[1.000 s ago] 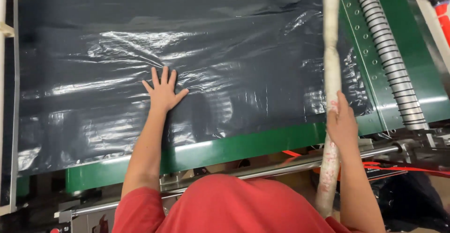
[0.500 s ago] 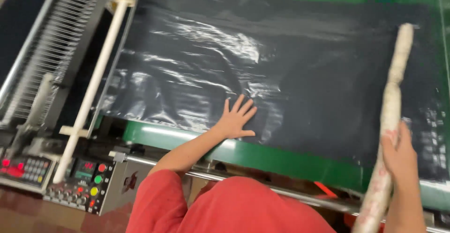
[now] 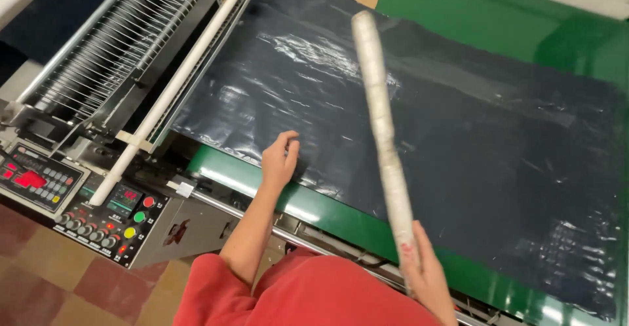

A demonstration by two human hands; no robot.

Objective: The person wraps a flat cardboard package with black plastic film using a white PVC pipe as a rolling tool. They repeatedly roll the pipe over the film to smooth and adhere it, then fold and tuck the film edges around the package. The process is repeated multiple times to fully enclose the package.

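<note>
A thin, glossy black plastic sheet [image 3: 419, 142], wrinkled and streaked with highlights, is spread over a smooth green tabletop [image 3: 563, 38] with a soft sheen. A long stick [image 3: 383, 136] wrapped in pale, matt, rough-looking tape or paper is seen above it. Bare metal rods [image 3: 118, 44] are ranged on the left beside a white smooth bar [image 3: 177, 90]. A matt grey panel [image 3: 118, 218] carries glossy coloured plastic buttons. Red cloth [image 3: 308, 296] looks soft and matt.

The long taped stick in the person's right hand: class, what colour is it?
The long taped stick is off-white, cream-coloured along its length, seen in the head view.
</note>
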